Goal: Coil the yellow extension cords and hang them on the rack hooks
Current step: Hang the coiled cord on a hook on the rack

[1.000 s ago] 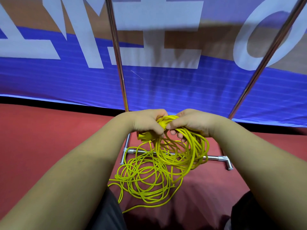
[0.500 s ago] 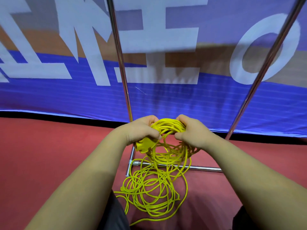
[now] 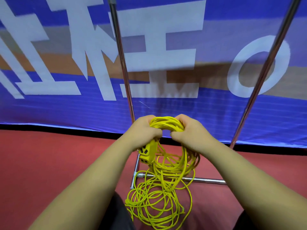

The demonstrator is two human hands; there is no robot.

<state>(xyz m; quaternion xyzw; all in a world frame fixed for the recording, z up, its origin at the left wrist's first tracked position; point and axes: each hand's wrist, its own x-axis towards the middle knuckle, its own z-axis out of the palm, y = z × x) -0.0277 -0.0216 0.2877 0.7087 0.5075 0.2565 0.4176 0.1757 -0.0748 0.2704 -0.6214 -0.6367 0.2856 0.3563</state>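
A yellow extension cord is bunched at centre frame, its socket block dangling just below and loose loops spilling onto the red floor at lower centre. The left hand and right hand grip the bundle from either side, fingers curled tight around the strands. Behind, the chrome rack stands against a blue banner.

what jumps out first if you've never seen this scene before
The bright yellow cord bunched between both hands, left hand and right hand, at centre, its socket block dangling below the left grip. Loose loops sprawl on the red floor over the chrome rack base. Behind, a blue banner with huge white letters.
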